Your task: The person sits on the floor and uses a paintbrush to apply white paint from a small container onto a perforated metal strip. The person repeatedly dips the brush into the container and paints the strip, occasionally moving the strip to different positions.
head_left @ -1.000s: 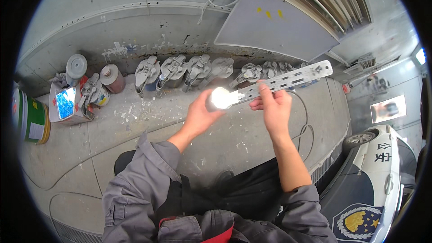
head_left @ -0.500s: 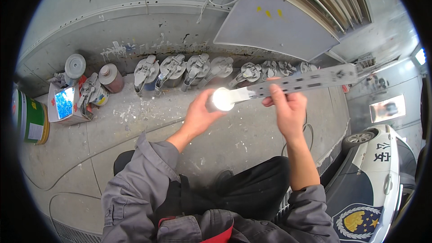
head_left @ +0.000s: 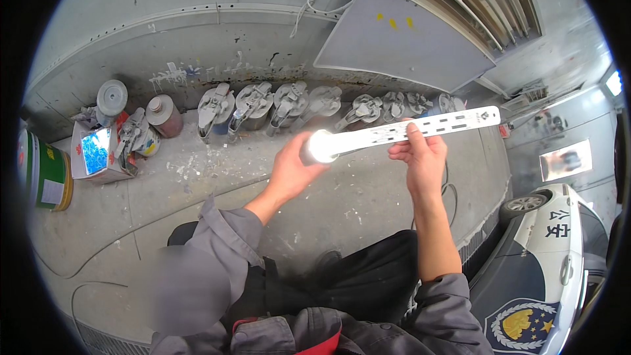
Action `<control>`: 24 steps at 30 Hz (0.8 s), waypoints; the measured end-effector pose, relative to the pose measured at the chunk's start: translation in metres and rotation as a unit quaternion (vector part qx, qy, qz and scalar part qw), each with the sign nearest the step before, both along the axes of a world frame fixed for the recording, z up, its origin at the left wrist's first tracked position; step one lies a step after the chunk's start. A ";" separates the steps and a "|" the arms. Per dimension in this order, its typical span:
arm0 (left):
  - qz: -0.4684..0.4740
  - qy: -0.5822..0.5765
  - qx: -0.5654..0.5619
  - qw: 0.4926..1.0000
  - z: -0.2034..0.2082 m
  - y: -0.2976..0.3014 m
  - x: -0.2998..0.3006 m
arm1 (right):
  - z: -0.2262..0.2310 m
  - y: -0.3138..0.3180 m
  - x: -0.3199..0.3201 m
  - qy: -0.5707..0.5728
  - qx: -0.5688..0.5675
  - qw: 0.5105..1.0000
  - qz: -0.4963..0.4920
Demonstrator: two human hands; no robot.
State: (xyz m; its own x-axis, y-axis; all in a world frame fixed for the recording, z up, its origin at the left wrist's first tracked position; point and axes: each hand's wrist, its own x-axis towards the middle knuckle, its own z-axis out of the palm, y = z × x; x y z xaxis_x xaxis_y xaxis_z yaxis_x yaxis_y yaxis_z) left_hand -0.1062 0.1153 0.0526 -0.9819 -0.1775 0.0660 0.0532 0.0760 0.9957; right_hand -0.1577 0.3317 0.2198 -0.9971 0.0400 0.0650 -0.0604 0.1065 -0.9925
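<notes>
My left hand (head_left: 291, 171) is wrapped round a small cup (head_left: 321, 150) holding a bright white liquid that looks like paint. In my right hand (head_left: 424, 163), thumb on top, is a long flat white mixing stick (head_left: 465, 121) with rows of black marks and a hole near its outer end. Its inner end, coated white, lies at the mouth of the cup. The stick slants slightly up to the right. Glare hides the inside of the cup.
Paint cans with pouring lids (head_left: 253, 102) line the wall. To the left stand a pinkish bottle-like can (head_left: 164, 117), an open box (head_left: 118, 169) and a green bucket (head_left: 49, 174). A black-and-white car (head_left: 552, 223) is at the right. A hose (head_left: 98, 260) crosses the floor.
The stick's outer end has swung left and down a little, and its marked face now shows brighter and sharper. Both hands keep their holds.
</notes>
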 end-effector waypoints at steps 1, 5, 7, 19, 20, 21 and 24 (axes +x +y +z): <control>0.003 0.005 -0.003 1.000 0.000 -0.002 0.000 | 0.008 0.002 0.001 0.011 0.000 1.000 0.003; 0.007 0.016 -0.003 1.000 -0.005 -0.003 -0.002 | 0.037 0.007 0.013 0.089 0.036 0.995 0.037; 0.006 0.017 -0.002 1.000 -0.005 -0.003 -0.001 | 0.046 0.002 0.021 0.131 0.064 0.987 0.064; -0.019 0.008 -0.003 1.000 0.011 -0.003 0.006 | 0.010 -0.040 0.018 0.095 0.148 0.977 0.122; -0.015 0.007 -0.002 1.000 0.011 -0.005 0.005 | 0.021 -0.041 0.018 0.091 0.126 0.980 0.122; -0.010 0.005 -0.002 1.000 0.011 -0.007 0.006 | 0.031 -0.038 0.014 0.105 0.138 0.976 0.134; -0.014 -0.005 -0.001 1.000 0.017 -0.015 0.009 | 0.045 -0.040 0.012 0.154 0.203 0.949 0.185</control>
State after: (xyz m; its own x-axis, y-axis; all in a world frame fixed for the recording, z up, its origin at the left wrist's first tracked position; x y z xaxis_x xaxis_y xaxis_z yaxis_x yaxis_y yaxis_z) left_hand -0.0968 0.0999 0.0699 -0.9870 -0.1501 0.0569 0.0458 0.0759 0.9961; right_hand -0.1462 0.2917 0.2653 -0.8693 -0.3990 0.2917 -0.4490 0.3909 -0.8035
